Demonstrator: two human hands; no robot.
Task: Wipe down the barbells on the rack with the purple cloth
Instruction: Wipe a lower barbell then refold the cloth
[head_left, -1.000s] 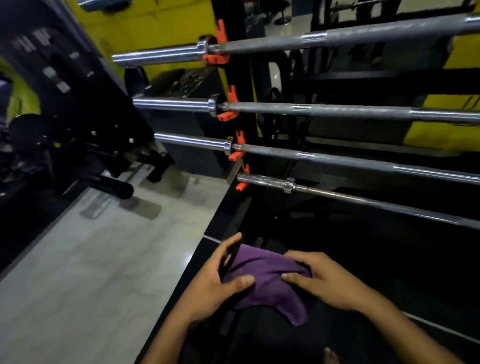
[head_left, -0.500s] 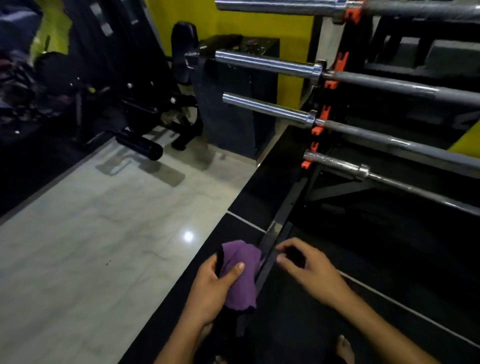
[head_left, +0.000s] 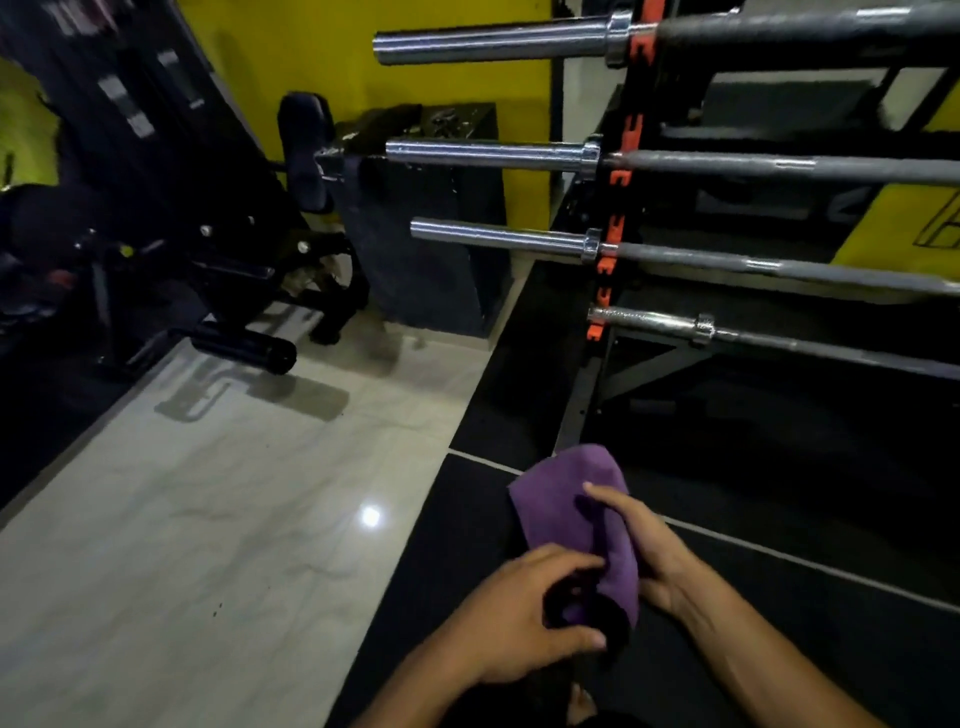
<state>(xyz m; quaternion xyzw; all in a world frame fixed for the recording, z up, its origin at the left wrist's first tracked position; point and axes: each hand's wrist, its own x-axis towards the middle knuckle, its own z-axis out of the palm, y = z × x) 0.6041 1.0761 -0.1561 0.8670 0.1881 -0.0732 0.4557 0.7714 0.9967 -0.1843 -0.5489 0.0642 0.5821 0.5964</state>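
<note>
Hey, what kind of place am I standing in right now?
Most likely a gym or weight room. Four barbells lie stacked on a rack with orange hooks, a padded exercise machine stands to the left, and dark floor mats lie under the rack.

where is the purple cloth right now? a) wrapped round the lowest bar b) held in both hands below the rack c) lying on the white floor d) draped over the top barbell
b: the purple cloth is held between the left hand and the right hand, well below the lowest barbell and touching no bar.
</note>
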